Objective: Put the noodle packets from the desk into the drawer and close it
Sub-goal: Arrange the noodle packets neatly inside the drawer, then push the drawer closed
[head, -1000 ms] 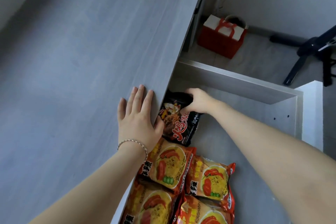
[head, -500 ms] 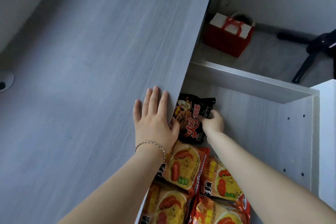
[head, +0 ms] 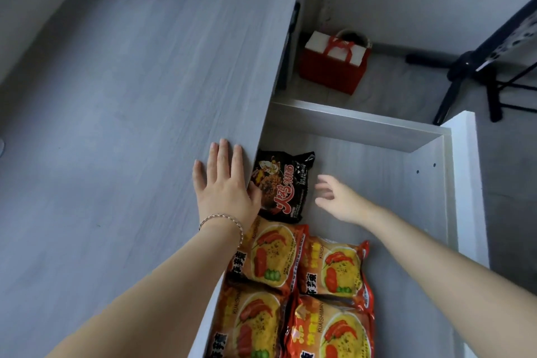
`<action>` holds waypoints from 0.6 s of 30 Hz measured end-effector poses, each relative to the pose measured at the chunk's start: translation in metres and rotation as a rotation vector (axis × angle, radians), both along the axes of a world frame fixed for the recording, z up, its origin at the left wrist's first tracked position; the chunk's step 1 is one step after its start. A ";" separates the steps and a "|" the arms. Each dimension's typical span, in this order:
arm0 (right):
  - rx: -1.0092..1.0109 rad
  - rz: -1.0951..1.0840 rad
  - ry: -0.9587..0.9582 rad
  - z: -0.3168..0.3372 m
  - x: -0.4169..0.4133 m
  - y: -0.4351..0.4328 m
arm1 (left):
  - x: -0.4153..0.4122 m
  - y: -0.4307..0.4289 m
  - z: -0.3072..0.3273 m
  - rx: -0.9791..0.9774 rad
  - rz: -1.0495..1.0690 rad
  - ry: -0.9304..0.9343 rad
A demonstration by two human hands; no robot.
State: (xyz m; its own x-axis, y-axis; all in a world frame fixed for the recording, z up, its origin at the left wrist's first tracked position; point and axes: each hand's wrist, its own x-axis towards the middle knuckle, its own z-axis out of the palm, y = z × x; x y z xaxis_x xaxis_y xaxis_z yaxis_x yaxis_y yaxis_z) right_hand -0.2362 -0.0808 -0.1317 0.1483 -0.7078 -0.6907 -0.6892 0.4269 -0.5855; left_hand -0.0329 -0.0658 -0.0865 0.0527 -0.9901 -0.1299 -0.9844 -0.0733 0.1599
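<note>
The drawer (head: 406, 142) stands pulled out beside the grey desk (head: 130, 96). Inside it lies a black noodle packet (head: 284, 183) at the far end, partly under the desk edge. Several orange noodle packets (head: 328, 270) lie in the near part, overlapping each other. My left hand (head: 225, 183) rests flat on the desk edge, fingers spread, a bracelet on the wrist. My right hand (head: 337, 197) hovers open inside the drawer just right of the black packet, touching nothing.
A red gift bag (head: 334, 67) stands on the floor beyond the drawer. Black stand legs (head: 470, 73) spread at the upper right. The drawer's white front panel (head: 467, 183) runs along the right side.
My right hand has let go of the black packet and drawn back to the right. The packet now lies flat in the drawer. My left hand has stayed on the desk.
</note>
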 end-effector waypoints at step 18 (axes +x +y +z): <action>-0.010 -0.479 0.434 0.070 -0.150 0.128 | 0.015 0.076 0.021 0.143 -0.193 -0.044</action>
State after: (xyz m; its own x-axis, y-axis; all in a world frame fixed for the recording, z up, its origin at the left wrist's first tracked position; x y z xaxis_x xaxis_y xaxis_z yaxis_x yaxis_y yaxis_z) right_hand -0.3863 0.0469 -0.0619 -0.4772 -0.6332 -0.6093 -0.5989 0.7418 -0.3019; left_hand -0.0181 0.0103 -0.0654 -0.1271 -0.9540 -0.2715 -0.9881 0.0980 0.1182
